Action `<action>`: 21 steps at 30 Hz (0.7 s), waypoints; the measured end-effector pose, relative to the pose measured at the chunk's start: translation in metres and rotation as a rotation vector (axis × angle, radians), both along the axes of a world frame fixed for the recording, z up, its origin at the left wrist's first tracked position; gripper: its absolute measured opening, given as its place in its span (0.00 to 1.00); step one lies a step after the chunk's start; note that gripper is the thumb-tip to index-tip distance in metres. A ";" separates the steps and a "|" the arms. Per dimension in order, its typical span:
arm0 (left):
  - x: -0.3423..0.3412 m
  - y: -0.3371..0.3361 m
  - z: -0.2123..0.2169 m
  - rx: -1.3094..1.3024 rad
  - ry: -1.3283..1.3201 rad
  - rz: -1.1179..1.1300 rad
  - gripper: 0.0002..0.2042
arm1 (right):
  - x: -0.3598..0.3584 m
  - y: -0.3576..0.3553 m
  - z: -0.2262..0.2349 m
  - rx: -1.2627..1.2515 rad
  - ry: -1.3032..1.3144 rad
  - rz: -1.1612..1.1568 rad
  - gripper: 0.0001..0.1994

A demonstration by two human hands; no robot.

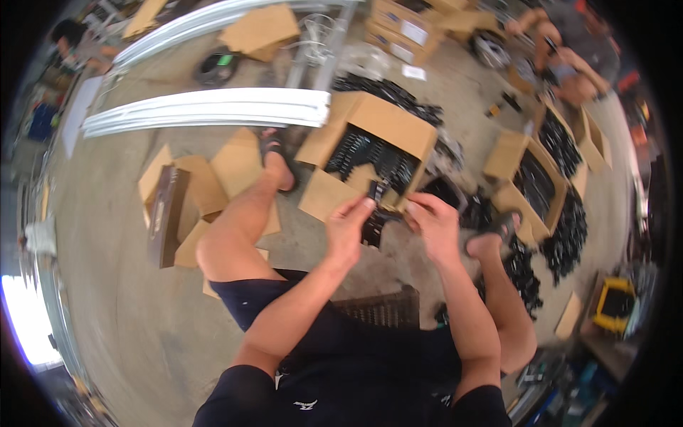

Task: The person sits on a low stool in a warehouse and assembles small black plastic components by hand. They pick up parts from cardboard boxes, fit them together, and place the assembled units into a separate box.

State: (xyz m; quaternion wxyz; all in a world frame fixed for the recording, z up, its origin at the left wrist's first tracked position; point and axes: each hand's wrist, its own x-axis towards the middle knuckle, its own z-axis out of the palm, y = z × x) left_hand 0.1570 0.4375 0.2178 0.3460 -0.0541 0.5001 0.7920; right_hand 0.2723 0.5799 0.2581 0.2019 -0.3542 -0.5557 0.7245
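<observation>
Black part — blurred, shape unclear — pinched between left hand and right hand fingers.

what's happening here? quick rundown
A person sits low over a concrete floor, both hands raised in front of them. The left hand and right hand together pinch a small black part. Just beyond it stands an open cardboard box filled with similar black parts, with more boxes and loose piles to the right. Another person sits at the far right among further boxes.
</observation>
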 end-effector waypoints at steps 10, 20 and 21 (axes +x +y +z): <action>0.010 0.008 0.004 0.025 0.116 0.006 0.15 | -0.003 -0.010 -0.010 0.113 -0.017 -0.046 0.09; 0.022 0.009 0.000 -0.024 0.152 -0.023 0.16 | -0.016 -0.036 -0.032 -0.278 0.035 -0.245 0.08; 0.022 0.010 -0.002 -0.046 0.176 -0.019 0.16 | -0.016 -0.036 -0.033 -0.276 0.028 -0.259 0.08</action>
